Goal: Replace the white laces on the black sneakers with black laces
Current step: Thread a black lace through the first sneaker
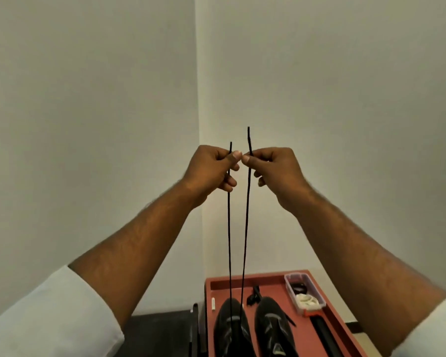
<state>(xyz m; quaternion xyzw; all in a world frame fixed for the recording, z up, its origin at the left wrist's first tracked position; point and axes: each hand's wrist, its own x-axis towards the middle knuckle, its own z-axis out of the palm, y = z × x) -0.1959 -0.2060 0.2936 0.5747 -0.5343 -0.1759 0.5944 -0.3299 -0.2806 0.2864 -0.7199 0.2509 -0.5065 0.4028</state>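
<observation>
both hands are raised, the left hand [211, 166] and right hand [273, 167] each pinching one end of the black lace [245, 228], seemingly to even its two strands rising from the left sneaker [229, 328] in the tray [271, 278] below.

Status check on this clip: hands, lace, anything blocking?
Left hand and right hand each pinch one end of the black lace, raised high. Both strands run down to the left sneaker on the red tray. Nothing in the way.
</observation>
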